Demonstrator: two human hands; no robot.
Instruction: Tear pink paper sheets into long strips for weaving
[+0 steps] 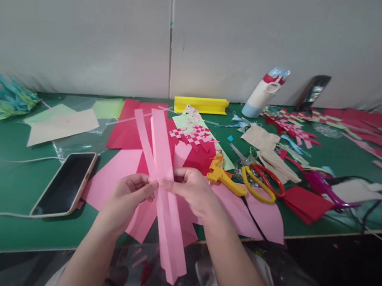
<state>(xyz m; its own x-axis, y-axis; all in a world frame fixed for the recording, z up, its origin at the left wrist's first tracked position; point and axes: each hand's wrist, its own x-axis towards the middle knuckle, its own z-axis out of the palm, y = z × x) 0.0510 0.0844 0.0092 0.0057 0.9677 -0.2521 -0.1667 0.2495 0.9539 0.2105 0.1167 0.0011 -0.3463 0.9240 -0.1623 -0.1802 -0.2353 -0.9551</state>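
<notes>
A long folded pink paper strip [171, 232] runs between my two hands, pinched near its middle. It fans apart at the top, and its lower end hangs past the table edge. My left hand [134, 191] closes on it from the left, thumb against fingers. From the other side my right hand [188, 189] grips the same paper, thumb tip beside the left thumb. Beneath lie pink sheets [114, 176] and red sheets [124, 129]. Past the right hand rests a yellow glue gun [223, 176], and beyond the paper are checkered woven paper fish [196, 137].
Scissors [258, 186] with yellow and red handles lie to the right. A phone [65, 186] is at the left. A bottle [264, 94] stands at the back near a yellow folded piece [201, 105]. A purple glue gun [324, 189] and its cords lie far right.
</notes>
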